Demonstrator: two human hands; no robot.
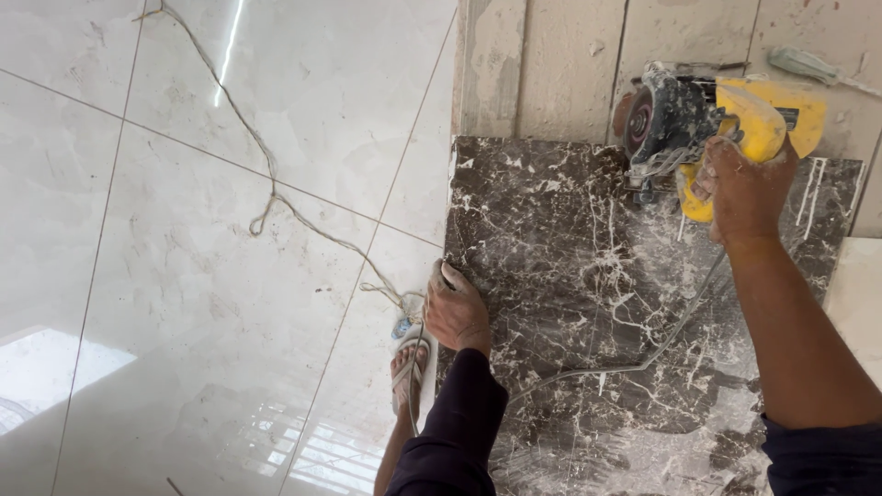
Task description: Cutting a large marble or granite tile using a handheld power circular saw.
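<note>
A dark brown marble slab (588, 276) with white veins lies in front of me, dusty along its near part. My left hand (455, 308) grips the slab's left edge. My right hand (744, 188) holds a yellow angle grinder (707, 115) over the slab's far right corner, its disc and dusty guard pointing left. The grinder's grey cable (643, 354) trails across the slab toward me.
Glossy cream floor tiles (230, 230) spread to the left, with a thin twisted cord (276, 197) lying across them. My sandalled foot (409, 367) stands beside the slab's left edge. Rough cement strips (560, 64) lie beyond the slab.
</note>
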